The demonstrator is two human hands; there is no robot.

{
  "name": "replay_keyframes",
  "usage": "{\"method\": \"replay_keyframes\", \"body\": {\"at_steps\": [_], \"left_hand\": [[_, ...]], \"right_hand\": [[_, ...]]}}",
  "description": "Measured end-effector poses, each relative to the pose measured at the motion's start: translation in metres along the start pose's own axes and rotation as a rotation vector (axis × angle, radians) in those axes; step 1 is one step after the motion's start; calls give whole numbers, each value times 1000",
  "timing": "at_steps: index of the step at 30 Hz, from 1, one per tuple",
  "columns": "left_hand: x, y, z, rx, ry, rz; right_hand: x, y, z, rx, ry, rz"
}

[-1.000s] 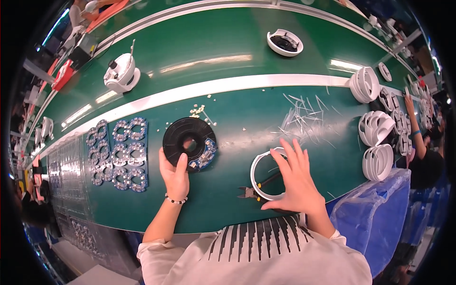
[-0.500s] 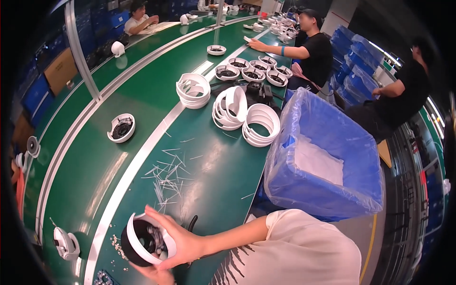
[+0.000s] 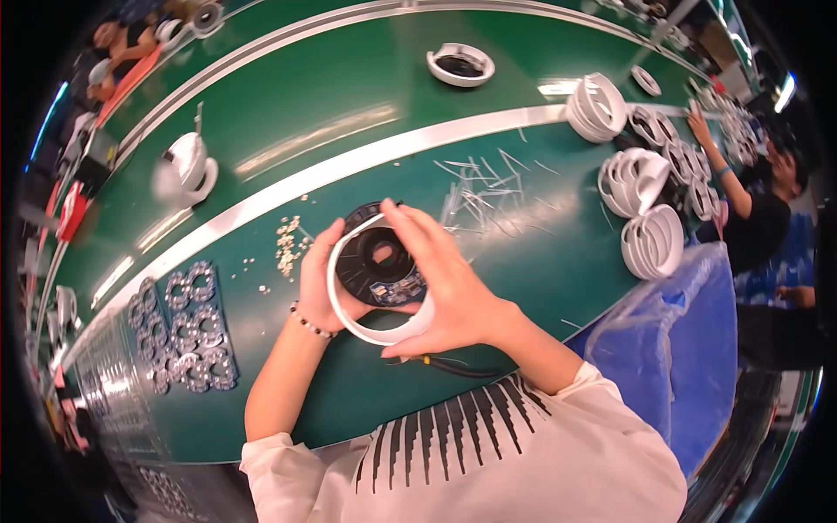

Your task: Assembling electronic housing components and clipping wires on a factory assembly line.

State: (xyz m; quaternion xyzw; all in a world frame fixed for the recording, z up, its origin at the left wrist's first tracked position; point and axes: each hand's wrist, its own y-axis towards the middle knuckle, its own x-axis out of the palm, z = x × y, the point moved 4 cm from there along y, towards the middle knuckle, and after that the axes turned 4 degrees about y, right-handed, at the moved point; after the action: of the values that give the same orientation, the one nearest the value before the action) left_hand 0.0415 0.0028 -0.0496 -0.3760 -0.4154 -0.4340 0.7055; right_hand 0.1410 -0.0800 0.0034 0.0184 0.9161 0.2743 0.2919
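Observation:
Both my hands hold a round white plastic housing (image 3: 381,334) above the bench. Its open side faces up, and inside sits a black round part (image 3: 356,272) with a circular hole in the middle and a small blue circuit board (image 3: 399,289) at its lower edge. My left hand (image 3: 319,277) grips the left side of the rim. Curved around the right side is my right hand (image 3: 452,283), thumb low and fingers over the upper rim. Below the housing lies a hand tool with a dark handle (image 3: 462,370), partly hidden by my right hand.
Circuit boards (image 3: 205,327) lie to the left, beside small beige pieces (image 3: 289,244). Thin white strips (image 3: 484,187) are scattered behind my hands. White rings (image 3: 652,244) stand stacked at right, above a plastic-lined blue bin (image 3: 671,349). Housings (image 3: 460,68) rest on the green belt; a co-worker (image 3: 758,209) sits at right.
My view has swung left, bringing the circuit boards and my left forearm into sight. The housing, tilted before, now faces up, with my left hand on its left side.

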Motion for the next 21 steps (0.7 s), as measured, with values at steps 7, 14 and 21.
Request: {"method": "replay_keyframes", "body": {"at_steps": [7,14,21], "left_hand": [[1,-10,10,593,240,145],[1,-8,-19,264,221,-141],[1,-2,2,141,25,123]], "right_hand": [[-17,-10,20,321,972,624],[6,-15,28,319,641,437],[10,0,16,212,265,223]]}}
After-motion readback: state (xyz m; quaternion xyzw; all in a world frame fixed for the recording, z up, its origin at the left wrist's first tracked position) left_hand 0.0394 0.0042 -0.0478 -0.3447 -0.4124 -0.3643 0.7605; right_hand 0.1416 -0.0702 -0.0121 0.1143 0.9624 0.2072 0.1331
